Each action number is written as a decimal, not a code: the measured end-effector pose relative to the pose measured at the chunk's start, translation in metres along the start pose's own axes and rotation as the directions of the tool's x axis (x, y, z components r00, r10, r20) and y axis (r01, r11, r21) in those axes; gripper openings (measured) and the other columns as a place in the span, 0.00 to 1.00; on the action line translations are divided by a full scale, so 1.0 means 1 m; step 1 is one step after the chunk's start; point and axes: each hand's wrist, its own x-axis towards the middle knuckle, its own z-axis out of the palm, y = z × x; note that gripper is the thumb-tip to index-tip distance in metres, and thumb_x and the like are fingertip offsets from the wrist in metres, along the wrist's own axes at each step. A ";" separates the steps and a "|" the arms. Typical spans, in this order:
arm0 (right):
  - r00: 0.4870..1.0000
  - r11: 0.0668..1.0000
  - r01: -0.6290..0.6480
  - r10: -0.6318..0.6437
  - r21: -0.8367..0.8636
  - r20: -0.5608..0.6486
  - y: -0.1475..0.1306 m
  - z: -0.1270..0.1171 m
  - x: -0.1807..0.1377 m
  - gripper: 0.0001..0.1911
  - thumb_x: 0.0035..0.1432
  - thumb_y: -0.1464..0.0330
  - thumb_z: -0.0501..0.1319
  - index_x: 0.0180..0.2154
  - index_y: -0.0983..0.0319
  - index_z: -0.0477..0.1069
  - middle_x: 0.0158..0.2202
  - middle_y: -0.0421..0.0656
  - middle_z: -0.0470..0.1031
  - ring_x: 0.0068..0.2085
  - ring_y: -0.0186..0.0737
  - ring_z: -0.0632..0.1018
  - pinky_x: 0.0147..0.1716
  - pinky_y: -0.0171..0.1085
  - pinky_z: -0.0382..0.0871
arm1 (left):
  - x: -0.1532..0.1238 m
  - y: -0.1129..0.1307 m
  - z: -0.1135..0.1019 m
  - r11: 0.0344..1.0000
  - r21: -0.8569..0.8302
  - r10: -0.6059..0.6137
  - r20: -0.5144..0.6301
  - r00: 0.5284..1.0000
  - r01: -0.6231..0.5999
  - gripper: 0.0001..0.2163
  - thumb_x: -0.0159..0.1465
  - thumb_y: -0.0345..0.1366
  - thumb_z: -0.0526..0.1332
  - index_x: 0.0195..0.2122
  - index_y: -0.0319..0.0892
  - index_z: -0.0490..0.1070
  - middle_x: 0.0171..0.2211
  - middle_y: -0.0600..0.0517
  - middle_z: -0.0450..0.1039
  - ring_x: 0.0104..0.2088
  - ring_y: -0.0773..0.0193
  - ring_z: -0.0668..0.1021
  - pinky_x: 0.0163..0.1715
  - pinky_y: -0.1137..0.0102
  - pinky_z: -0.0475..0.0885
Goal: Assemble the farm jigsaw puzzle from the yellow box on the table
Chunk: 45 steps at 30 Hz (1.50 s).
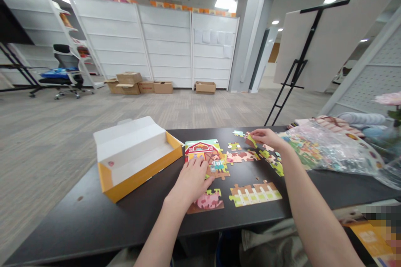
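Observation:
My left hand [193, 177] lies flat with its fingers spread on a joined puzzle section [216, 150] that shows a red barn and a farmer. Just below that hand is a pig section [208, 201], partly covered by my wrist. My right hand [265, 137] pinches a green and brown puzzle piece [251, 141] by its edge, tilted above the far side of the table. Close by lie a cow section [242, 157], a small yellow-green piece [234, 146] and a pale blue piece [238, 133]. Nearer to me rests a white fence section [256, 194].
An open yellow box [140, 179] with a white inside stands on the black table [131, 221] at left. Loose pieces [272, 160] lie beside my right forearm. A clear plastic bag [338, 150] and rolled cloths [361, 119] fill the right end.

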 end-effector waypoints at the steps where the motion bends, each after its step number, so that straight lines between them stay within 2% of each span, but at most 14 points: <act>1: 1.000 0.996 0.010 -0.012 0.092 0.024 -0.003 0.000 -0.002 0.23 0.54 0.56 0.64 0.46 0.65 0.79 0.37 0.47 0.83 0.33 0.40 0.79 0.29 0.34 0.71 | 0.000 0.000 0.000 1.000 0.001 0.000 0.000 1.000 0.000 0.16 0.69 0.45 0.55 0.51 0.41 0.71 0.57 0.40 0.70 0.58 0.46 0.71 0.55 0.54 0.68; 3: 0.996 0.977 0.029 -0.045 0.209 0.074 -0.010 0.002 -0.005 0.26 0.51 0.53 0.67 0.46 0.65 0.79 0.37 0.48 0.83 0.34 0.41 0.79 0.31 0.35 0.72 | 0.000 0.000 0.000 1.000 0.001 -0.001 -0.005 1.000 0.001 0.16 0.69 0.44 0.55 0.51 0.41 0.71 0.57 0.40 0.70 0.58 0.46 0.71 0.55 0.54 0.68; 6: 0.985 0.964 0.038 -0.080 0.263 0.151 -0.021 0.007 -0.009 0.29 0.46 0.50 0.71 0.43 0.64 0.80 0.38 0.48 0.83 0.37 0.42 0.80 0.34 0.36 0.73 | 0.000 0.000 -0.001 1.000 -0.002 0.001 -0.007 1.000 -0.001 0.15 0.69 0.44 0.55 0.50 0.41 0.71 0.57 0.40 0.70 0.57 0.46 0.71 0.54 0.54 0.68; 10: 0.972 0.960 0.040 -0.102 0.275 0.213 -0.026 0.012 -0.010 0.28 0.45 0.49 0.72 0.40 0.65 0.81 0.39 0.49 0.83 0.38 0.44 0.81 0.35 0.37 0.74 | -0.001 -0.001 0.000 1.000 -0.009 0.012 -0.011 1.000 -0.012 0.16 0.69 0.43 0.56 0.51 0.40 0.71 0.56 0.40 0.70 0.58 0.46 0.71 0.55 0.54 0.68; 15: 0.953 0.967 0.040 -0.113 0.253 0.282 -0.023 0.015 -0.007 0.28 0.47 0.50 0.71 0.43 0.64 0.80 0.39 0.48 0.83 0.38 0.43 0.81 0.36 0.36 0.73 | -0.003 -0.001 -0.002 1.000 -0.024 0.018 -0.012 1.000 -0.019 0.16 0.70 0.44 0.56 0.52 0.40 0.71 0.57 0.40 0.71 0.58 0.47 0.71 0.56 0.55 0.68; 22: 0.925 0.971 0.066 -0.147 0.231 0.350 -0.027 0.018 -0.007 0.27 0.48 0.51 0.71 0.44 0.65 0.79 0.35 0.45 0.82 0.33 0.38 0.79 0.31 0.35 0.71 | -0.006 0.002 -0.012 0.995 -0.050 0.088 -0.044 0.995 -0.090 0.15 0.72 0.45 0.54 0.50 0.41 0.73 0.54 0.43 0.73 0.55 0.51 0.73 0.54 0.59 0.68; 26: 0.925 0.968 0.074 -0.156 0.239 0.347 -0.037 0.021 -0.012 0.29 0.45 0.51 0.72 0.41 0.66 0.79 0.31 0.44 0.81 0.29 0.36 0.76 0.28 0.34 0.68 | -0.013 -0.001 -0.013 0.981 -0.114 0.147 -0.068 0.987 -0.154 0.13 0.70 0.46 0.58 0.45 0.42 0.75 0.47 0.46 0.77 0.49 0.53 0.76 0.49 0.62 0.70; 31: 0.921 0.943 0.144 -0.238 0.299 0.308 -0.063 0.030 -0.043 0.22 0.49 0.53 0.71 0.37 0.65 0.79 0.31 0.43 0.79 0.30 0.35 0.75 0.29 0.34 0.68 | -0.025 -0.001 -0.014 0.945 -0.206 0.252 -0.031 0.967 -0.253 0.19 0.58 0.53 0.69 0.43 0.45 0.76 0.44 0.49 0.78 0.46 0.53 0.78 0.44 0.64 0.72; 34: 0.870 0.927 0.180 -0.307 0.330 0.386 -0.085 0.039 -0.077 0.18 0.54 0.55 0.68 0.38 0.63 0.79 0.32 0.42 0.79 0.31 0.35 0.75 0.31 0.34 0.69 | -0.031 0.002 -0.011 0.930 -0.214 0.301 -0.019 0.954 -0.298 0.23 0.53 0.54 0.73 0.43 0.45 0.76 0.44 0.50 0.78 0.47 0.53 0.78 0.46 0.64 0.71; 39: 0.787 0.916 0.337 -0.400 0.216 0.469 -0.121 0.056 -0.119 0.10 0.59 0.64 0.63 0.37 0.63 0.79 0.31 0.41 0.79 0.32 0.35 0.76 0.32 0.33 0.68 | -0.039 0.010 -0.006 0.931 -0.184 0.318 -0.018 0.948 -0.316 0.17 0.60 0.48 0.70 0.45 0.45 0.75 0.45 0.49 0.78 0.48 0.53 0.77 0.46 0.64 0.71; 42: 0.778 0.915 0.380 -0.397 0.139 0.487 -0.132 0.068 -0.127 0.08 0.57 0.69 0.62 0.35 0.62 0.80 0.31 0.41 0.79 0.31 0.35 0.76 0.31 0.32 0.67 | -0.041 0.014 -0.008 0.939 -0.179 0.299 -0.008 0.954 -0.295 0.14 0.62 0.44 0.68 0.45 0.44 0.75 0.43 0.49 0.78 0.47 0.54 0.77 0.45 0.64 0.71; 45: 0.785 0.929 0.356 -0.355 0.099 0.507 -0.132 0.080 -0.127 0.09 0.54 0.72 0.61 0.35 0.62 0.80 0.29 0.40 0.79 0.29 0.34 0.75 0.28 0.30 0.66 | -0.042 0.015 -0.011 0.943 -0.173 0.291 0.014 0.957 -0.284 0.12 0.63 0.44 0.67 0.45 0.45 0.75 0.43 0.49 0.77 0.46 0.54 0.77 0.44 0.64 0.71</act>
